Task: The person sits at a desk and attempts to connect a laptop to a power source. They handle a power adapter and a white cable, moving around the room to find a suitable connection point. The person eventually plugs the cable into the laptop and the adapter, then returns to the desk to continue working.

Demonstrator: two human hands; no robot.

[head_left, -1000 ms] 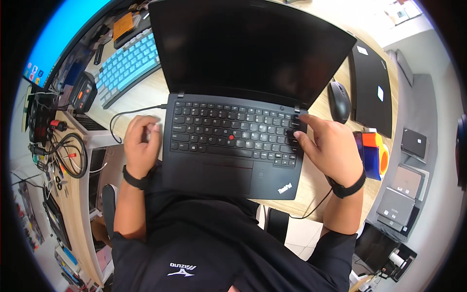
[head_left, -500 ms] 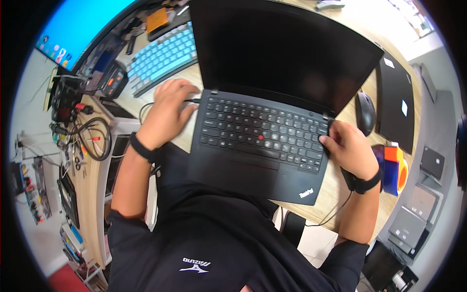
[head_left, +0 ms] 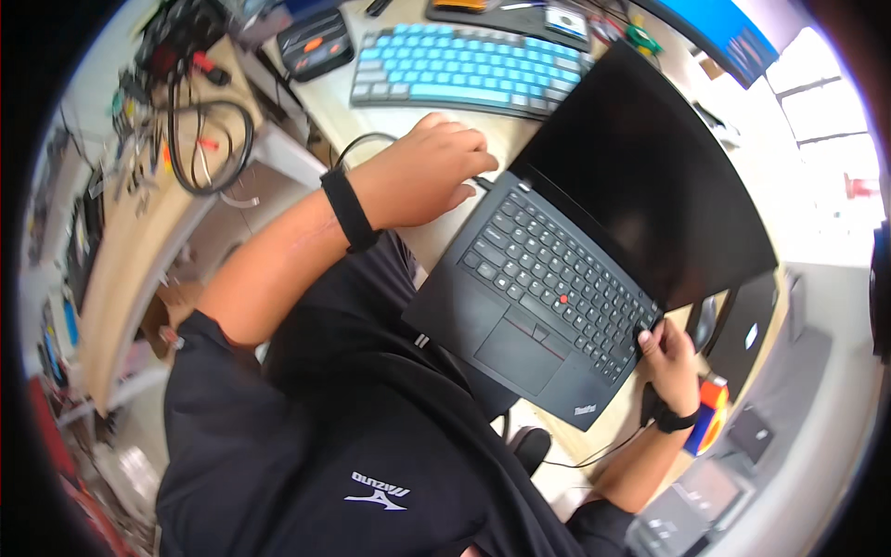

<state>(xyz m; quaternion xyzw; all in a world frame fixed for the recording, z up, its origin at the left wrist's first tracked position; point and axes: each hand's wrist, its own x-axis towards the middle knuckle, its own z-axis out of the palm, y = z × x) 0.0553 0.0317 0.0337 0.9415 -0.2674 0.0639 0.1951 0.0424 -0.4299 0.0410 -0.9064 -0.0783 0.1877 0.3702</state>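
Note:
A dark laptop (head_left: 506, 345) lies unfolded in front of me, its black screen (head_left: 640, 186) raised. The laptop's front left corner reaches over my lap. My right hand (head_left: 670, 364) grips its right edge, the thumb on top beside the keys and the other fingers partly hidden. At the opposite edge, my left hand (head_left: 422, 172) hovers with fingers curved and a gap between thumb and forefinger. Close to those fingertips, a black cable plug (head_left: 484, 183) sits at the laptop's left side. The cable (head_left: 364, 139) curves away behind the left hand.
Beyond the laptop lies a blue and grey keyboard (head_left: 464, 70), with a black and orange device (head_left: 316, 45) to its left. A black mouse (head_left: 707, 320) and an orange and blue roll (head_left: 710, 416) are at the right. Coiled black cable (head_left: 174, 130) rests on the left-hand bench.
The whole view has swung, so the laptop and desk appear turned clockwise. My right hand keeps its grip on the laptop edge; the left stays close to the plug.

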